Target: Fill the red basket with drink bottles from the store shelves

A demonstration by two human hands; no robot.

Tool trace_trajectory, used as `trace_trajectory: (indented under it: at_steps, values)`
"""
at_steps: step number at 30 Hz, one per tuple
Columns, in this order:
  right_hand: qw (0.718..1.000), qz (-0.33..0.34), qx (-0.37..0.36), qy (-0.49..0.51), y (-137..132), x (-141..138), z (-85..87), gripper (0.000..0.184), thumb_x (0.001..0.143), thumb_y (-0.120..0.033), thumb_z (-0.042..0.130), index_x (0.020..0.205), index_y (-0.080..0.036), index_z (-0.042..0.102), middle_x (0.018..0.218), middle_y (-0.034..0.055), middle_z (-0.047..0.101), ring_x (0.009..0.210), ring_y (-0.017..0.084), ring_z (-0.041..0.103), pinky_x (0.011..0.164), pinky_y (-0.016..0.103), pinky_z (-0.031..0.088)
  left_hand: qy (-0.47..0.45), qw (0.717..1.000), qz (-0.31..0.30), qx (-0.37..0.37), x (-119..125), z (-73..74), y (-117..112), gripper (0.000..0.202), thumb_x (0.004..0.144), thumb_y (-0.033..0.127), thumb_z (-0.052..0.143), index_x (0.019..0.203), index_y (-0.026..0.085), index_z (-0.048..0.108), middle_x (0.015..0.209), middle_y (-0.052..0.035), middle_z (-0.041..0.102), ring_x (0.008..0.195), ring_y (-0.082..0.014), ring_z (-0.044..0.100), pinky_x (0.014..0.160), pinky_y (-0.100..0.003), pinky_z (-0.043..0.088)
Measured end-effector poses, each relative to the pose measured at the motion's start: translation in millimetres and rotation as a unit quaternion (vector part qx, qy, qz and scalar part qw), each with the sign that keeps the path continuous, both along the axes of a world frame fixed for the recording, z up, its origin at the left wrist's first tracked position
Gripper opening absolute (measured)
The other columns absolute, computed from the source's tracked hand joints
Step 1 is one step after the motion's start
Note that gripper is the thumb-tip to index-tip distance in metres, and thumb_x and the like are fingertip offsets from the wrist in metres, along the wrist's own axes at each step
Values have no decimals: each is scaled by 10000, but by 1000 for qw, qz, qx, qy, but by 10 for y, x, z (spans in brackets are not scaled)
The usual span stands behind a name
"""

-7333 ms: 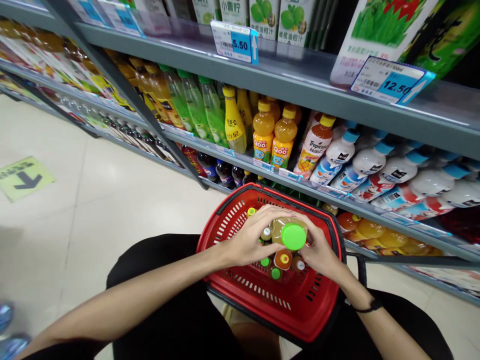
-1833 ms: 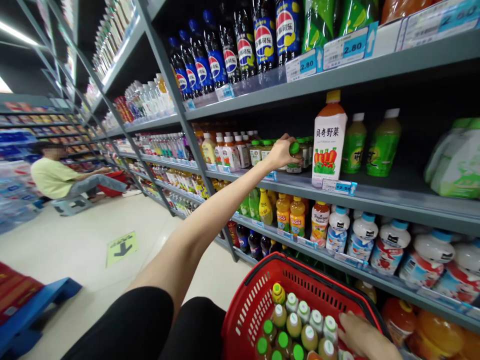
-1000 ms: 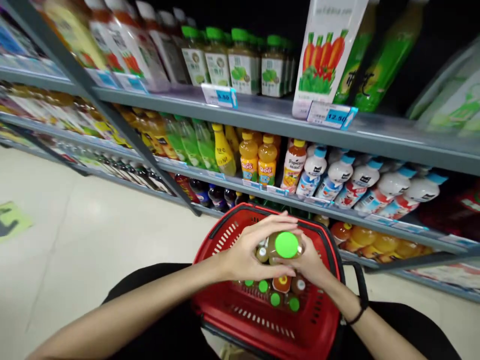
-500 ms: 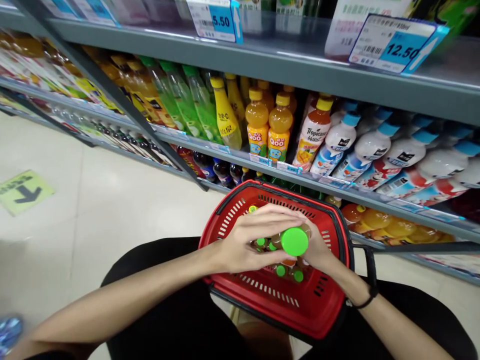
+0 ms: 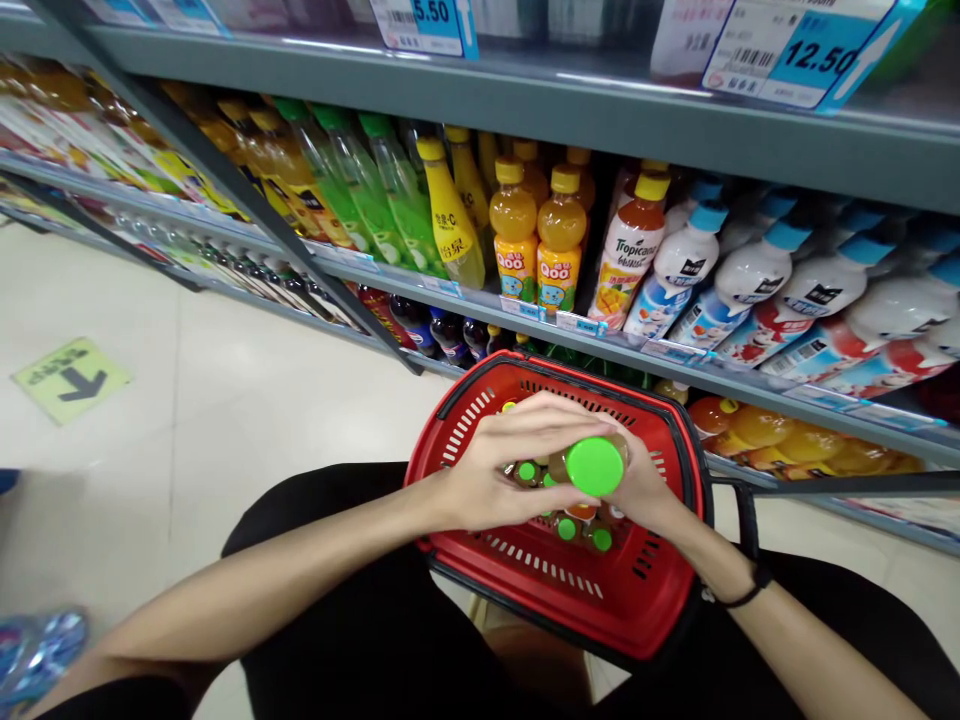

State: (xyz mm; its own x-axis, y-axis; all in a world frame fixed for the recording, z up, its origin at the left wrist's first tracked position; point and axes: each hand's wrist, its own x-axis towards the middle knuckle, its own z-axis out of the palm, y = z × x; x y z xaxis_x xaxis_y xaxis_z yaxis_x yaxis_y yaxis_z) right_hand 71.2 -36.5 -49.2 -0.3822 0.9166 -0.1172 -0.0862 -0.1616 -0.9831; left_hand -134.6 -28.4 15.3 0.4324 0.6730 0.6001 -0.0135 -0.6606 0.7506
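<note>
Over a red shopping basket (image 5: 517, 560), both my hands are wrapped round one drink bottle (image 5: 596, 466) with a bright green cap that faces up at me. My left hand (image 5: 495, 465) grips it from the left, fingers reaching across its far side and thumb along the near side. On the right side, my right hand (image 5: 645, 485) is closed round the bottle, its fingers partly hidden. Most of the bottle's body is covered by my hands. Below, inside the basket, stand several smaller bottles (image 5: 568, 528) with green caps, and a yellow cap shows near the far wall.
Ahead is a shelf (image 5: 480, 85) with price tags. Under it stand orange Qoo bottles (image 5: 561, 240), a Tropicana bottle (image 5: 628, 250), white blue-capped bottles (image 5: 679, 265) and green bottles (image 5: 397, 200). A yellow arrow sign (image 5: 71, 380) marks the floor; clear plastic items lie lower left.
My view has shifted slightly, so the shelf sits a little higher and the floor sign farther right. Both hands keep the same hold on the green-capped bottle.
</note>
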Motion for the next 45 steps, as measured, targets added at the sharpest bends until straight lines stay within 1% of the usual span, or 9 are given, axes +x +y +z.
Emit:
trace_trajectory:
  at_steps: [3, 7, 12, 17, 21, 28, 33, 37, 45]
  values:
    - [996, 10, -87, 19, -57, -18, 16, 588, 652, -362, 988, 1144, -239, 689, 1095, 37, 797, 941, 240, 783, 821, 360, 686, -35, 982, 80, -167, -27, -59, 71, 527, 771, 281, 936, 1272, 201, 795, 1171, -121, 825, 1086, -273, 767, 987, -407, 626]
    - [984, 63, -164, 18, -87, -12, 102, 524, 720, -469, 944, 1077, -196, 675, 859, 41, 806, 649, 220, 784, 588, 312, 674, -104, 894, 151, -408, -70, -146, 228, 445, 743, 440, 935, 1096, 182, 853, 1085, -98, 845, 953, -253, 803, 896, -371, 654]
    - [978, 88, -190, 20, -55, 81, 100, 528, 691, -500, 960, 1005, -185, 676, 666, 37, 769, 498, 248, 750, 417, 271, 594, -148, 846, 120, -497, -129, -179, 317, 459, 757, 537, 899, 1009, 155, 859, 1060, -115, 846, 947, -251, 802, 894, -392, 652]
    - [977, 108, -182, 27, -35, 160, 28, 504, 760, -564, 898, 1015, -182, 691, 772, 76, 806, 494, 245, 741, 419, 311, 599, -156, 860, 89, -477, -138, -170, 287, 422, 776, 489, 896, 1049, 170, 852, 1118, -114, 838, 1002, -252, 800, 895, -375, 647]
    - [986, 94, -138, -7, -29, 96, 83, 474, 790, -527, 883, 1046, -192, 665, 724, 41, 779, 529, 215, 732, 501, 311, 613, -115, 903, 60, -410, -153, -149, 291, 444, 828, 472, 854, 1145, 163, 831, 1112, -111, 839, 1001, -242, 798, 957, -379, 632]
    - [975, 6, 11, -220, 29, 174, -261, 510, 731, -474, 895, 1081, -207, 638, 926, 36, 771, 756, 208, 698, 667, 322, 576, 166, 973, 37, -155, -351, -116, 376, 498, 764, 361, 909, 1204, 154, 799, 1101, -103, 827, 931, -215, 772, 869, -305, 592]
    - [933, 106, 33, -343, 94, 259, -570, 453, 758, -398, 835, 1121, -213, 638, 944, 28, 758, 821, 227, 710, 679, 316, 540, 406, 910, -25, -80, -349, -223, 390, 221, 833, 304, 821, 1016, 183, 833, 899, -78, 814, 793, -215, 737, 734, -306, 494]
    - [931, 153, -12, -330, 105, 243, -587, 528, 801, -364, 777, 1275, -212, 599, 1185, 89, 751, 774, 195, 739, 681, 326, 578, 531, 843, 2, -86, -285, -384, 387, 255, 817, 401, 794, 812, 146, 806, 715, -101, 754, 678, -234, 686, 641, -336, 425]
    - [930, 156, 2, -333, 155, 348, -450, 277, 859, -409, 688, 1071, -232, 667, 1129, 72, 758, 771, 183, 736, 617, 296, 585, 646, 725, 107, -215, -587, -1165, 596, 455, 625, 406, 932, 958, 126, 799, 979, -140, 793, 1021, -311, 728, 859, -305, 531]
